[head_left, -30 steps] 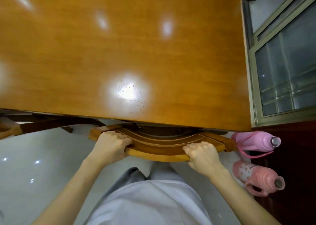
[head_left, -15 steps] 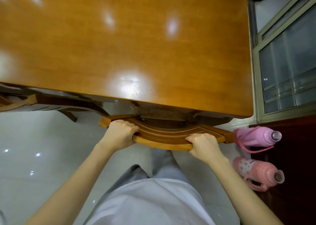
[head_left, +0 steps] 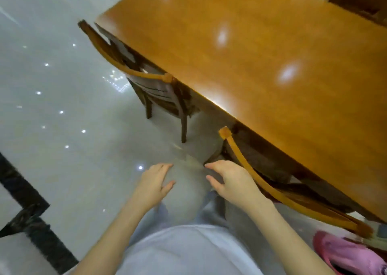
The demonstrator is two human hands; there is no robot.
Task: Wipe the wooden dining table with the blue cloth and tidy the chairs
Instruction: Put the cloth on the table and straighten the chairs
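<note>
The glossy wooden dining table (head_left: 261, 61) fills the upper right. A wooden chair (head_left: 278, 195) with a curved top rail is tucked under its near edge at the lower right. A second wooden chair (head_left: 134, 69) stands pushed in further along the same side. My left hand (head_left: 155, 182) and my right hand (head_left: 230, 180) hover over the floor, fingers apart, holding nothing. My right hand is just left of the near chair's rail, not touching it. No blue cloth is in view.
A pink flask (head_left: 351, 256) lies at the bottom right corner beside the near chair. Shiny grey floor tiles (head_left: 62, 107) spread to the left, with a dark border strip (head_left: 31, 218) at the lower left. My legs and light shirt fill the bottom middle.
Both hands have let go of the near chair's top rail and come away from it. My view has swung left, so the second chair and the open floor now show.
</note>
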